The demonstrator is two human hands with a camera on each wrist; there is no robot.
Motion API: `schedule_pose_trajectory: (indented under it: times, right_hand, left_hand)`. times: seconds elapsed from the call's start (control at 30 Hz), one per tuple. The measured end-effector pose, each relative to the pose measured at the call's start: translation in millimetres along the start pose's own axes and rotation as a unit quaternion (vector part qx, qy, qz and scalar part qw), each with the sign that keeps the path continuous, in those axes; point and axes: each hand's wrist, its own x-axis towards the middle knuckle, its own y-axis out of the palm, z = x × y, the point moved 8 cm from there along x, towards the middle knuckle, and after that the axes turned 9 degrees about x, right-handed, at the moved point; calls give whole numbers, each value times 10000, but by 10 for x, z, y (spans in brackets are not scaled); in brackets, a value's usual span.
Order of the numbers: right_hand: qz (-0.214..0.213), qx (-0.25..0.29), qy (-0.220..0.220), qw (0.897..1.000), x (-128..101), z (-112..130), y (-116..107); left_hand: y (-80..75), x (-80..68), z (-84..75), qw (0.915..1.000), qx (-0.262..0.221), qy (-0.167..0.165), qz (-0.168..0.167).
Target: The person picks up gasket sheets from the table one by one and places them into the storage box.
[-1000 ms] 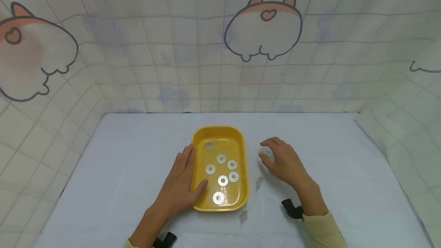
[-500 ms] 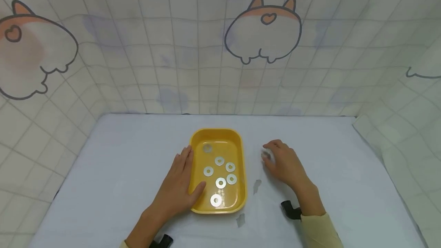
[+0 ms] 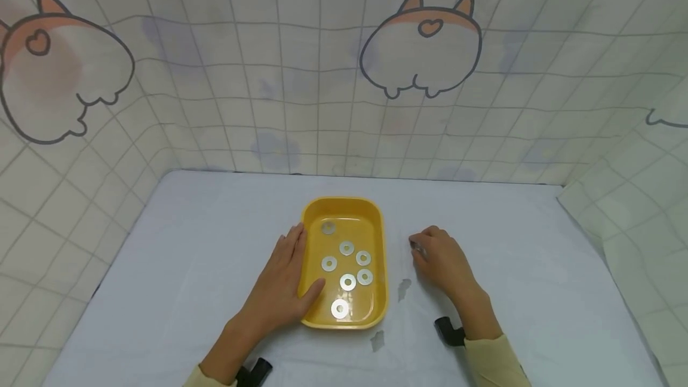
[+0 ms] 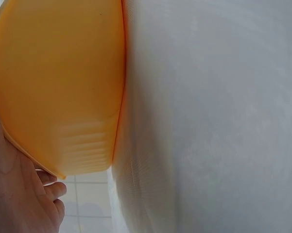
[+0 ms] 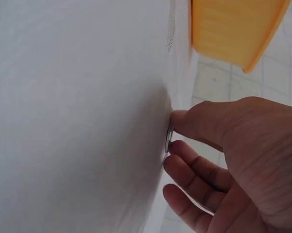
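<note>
A: Washers — how many? I count six in the yellow tray [image 3: 379, 267], plus one washer [image 5: 169, 137] outside it on the tabletop [image 3: 537, 267].

B: Same. The right hand [image 3: 443, 261] pinches that loose one at its fingertips, right of the tray. The left hand [image 3: 279, 288] lies flat, relaxed, against the tray's left wall.

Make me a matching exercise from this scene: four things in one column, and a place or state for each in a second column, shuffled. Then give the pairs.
Things:
1. yellow tray
2. left hand
3. right hand
4. washer outside the tray

Places or states:
A. rests against the tray's left side, thumb over the rim
B. pinches a washer at the tablecloth
C. holds six washers
D. edge-on between thumb and fingertip

Pairs: 1-C, 2-A, 3-B, 4-D
</note>
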Motion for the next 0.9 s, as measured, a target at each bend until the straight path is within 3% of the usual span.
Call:
schedule_pose_trajectory:
  times: [0.6, 0.9]
  right_hand:
    - [126, -12, 685, 9976, 4, -120, -25]
    - [187, -430, 767, 9959, 1, -66, -8]
  left_hand:
    - [0, 10, 1, 9999, 103, 81, -41]
    - [7, 5, 0, 9999, 102, 85, -65]
